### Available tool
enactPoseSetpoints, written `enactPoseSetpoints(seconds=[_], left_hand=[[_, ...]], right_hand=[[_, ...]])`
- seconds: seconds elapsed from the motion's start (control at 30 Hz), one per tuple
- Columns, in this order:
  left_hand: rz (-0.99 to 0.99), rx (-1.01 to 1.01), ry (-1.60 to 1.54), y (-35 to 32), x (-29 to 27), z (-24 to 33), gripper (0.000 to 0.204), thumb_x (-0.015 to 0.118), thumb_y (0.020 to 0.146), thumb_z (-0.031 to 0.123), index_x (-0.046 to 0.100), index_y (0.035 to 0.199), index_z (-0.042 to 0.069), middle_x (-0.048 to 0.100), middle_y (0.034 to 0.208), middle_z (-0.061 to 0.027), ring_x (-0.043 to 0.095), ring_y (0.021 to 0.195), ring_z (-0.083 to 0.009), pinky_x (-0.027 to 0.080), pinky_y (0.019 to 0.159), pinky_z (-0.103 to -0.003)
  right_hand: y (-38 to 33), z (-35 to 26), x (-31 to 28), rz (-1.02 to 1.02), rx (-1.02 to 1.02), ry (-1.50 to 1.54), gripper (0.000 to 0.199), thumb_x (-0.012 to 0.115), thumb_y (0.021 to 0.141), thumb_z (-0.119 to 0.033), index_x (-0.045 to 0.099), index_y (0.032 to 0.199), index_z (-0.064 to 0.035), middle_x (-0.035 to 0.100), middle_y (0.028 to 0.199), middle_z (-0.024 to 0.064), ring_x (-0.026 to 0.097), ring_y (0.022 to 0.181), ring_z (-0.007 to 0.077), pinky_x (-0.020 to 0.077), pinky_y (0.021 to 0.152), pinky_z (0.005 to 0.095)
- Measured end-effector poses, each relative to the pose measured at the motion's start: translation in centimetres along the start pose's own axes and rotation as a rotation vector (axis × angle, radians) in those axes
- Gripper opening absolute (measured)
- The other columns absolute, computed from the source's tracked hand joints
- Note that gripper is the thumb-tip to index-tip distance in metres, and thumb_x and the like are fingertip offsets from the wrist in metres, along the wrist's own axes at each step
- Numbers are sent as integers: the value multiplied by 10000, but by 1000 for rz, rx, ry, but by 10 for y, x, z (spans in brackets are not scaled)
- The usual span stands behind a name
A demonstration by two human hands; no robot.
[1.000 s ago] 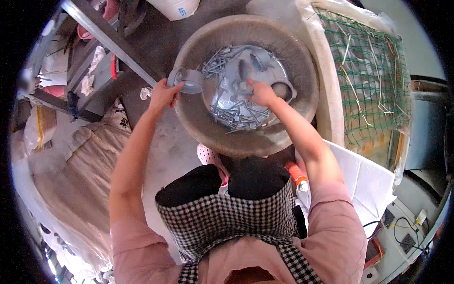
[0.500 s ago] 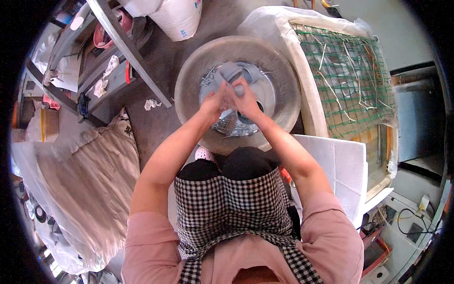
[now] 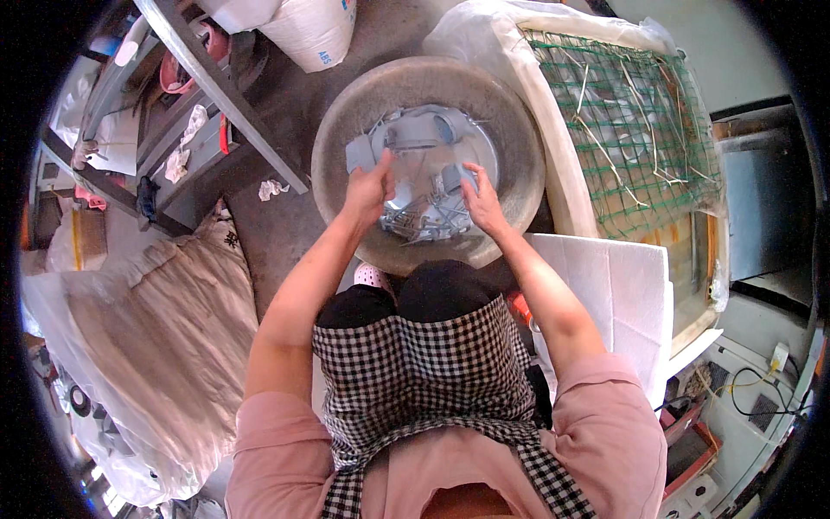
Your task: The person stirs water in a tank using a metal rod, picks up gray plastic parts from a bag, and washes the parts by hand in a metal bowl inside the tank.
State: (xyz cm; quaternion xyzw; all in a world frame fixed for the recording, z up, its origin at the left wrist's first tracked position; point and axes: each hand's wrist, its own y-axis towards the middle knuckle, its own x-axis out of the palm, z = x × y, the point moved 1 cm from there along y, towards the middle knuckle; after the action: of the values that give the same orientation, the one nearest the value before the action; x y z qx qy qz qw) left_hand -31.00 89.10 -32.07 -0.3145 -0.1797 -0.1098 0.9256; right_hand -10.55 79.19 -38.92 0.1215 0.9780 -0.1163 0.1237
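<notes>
Both my hands are over a wide, round grey basin [image 3: 335,216], palms facing each other and apart. In my left hand [image 3: 370,186], with the thumb up, is a flat grey plastic piece [image 3: 358,154] that sticks out past the fingers. My right hand [image 3: 484,203] has its fingers apart; their tips are beside a small darker grey part [image 3: 451,178], and I see no clear grip on it. Larger grey moulded parts [image 3: 415,134] lie at the far side of the basin. Thin grey sticks [image 3: 419,216] are heaped at its near side.
Right of the basin stands a pale-framed crate with green netting [image 3: 622,138], and nearer, a white foam board [image 3: 605,277]. A metal rack [image 3: 229,95] is at the left, with a white sack [image 3: 316,35] beyond. A draped sheet [image 3: 164,311] fills the near left.
My hands were together over the middle of the basin and have moved apart, the left one leftward with the grey piece, the right one to the right. The view has shifted slightly.
</notes>
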Motion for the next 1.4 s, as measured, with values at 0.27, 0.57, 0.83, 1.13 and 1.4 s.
enactPoseSetpoints(seconds=[0.27,0.57,0.83,1.13,1.4], left_hand=[[151,191,378,-18,15,11,278,656,823,282,563,686,59,484,555,31,407,453,-57,284,400,-246],[116,563,917,-45,35,50,339,672,806,307,654,880,-23,622,712,-38,538,675,-91,446,615,-285],[77,440,659,-63,95,71,348,614,855,346,512,629,101,421,532,53,356,418,-47,264,380,-232],[-5,468,699,-97,102,78,383,590,872,337,429,589,134,398,488,44,355,390,-58,270,369,-223],[-36,398,755,-85,99,53,278,602,870,281,505,673,111,446,545,51,380,433,-48,269,386,-227]], right_hand=[[-16,4,-5,297,-192,-338,357,509,900,-191,398,1213,-62,582,1004,254,568,929,410,467,741,427],[-1,-57,-31,334,-277,-251,240,453,920,-256,458,1018,-37,575,853,257,546,822,451,431,663,495],[47,-198,-128,644,-490,-432,277,545,811,-191,498,978,26,539,961,247,547,923,350,435,774,453],[-107,-234,-369,66,-305,-995,281,455,882,-238,554,847,22,600,866,229,612,791,295,485,666,405],[-234,-10,-409,-27,420,-1156,388,495,865,-365,516,1142,-94,553,1074,180,550,982,328,453,823,446]])
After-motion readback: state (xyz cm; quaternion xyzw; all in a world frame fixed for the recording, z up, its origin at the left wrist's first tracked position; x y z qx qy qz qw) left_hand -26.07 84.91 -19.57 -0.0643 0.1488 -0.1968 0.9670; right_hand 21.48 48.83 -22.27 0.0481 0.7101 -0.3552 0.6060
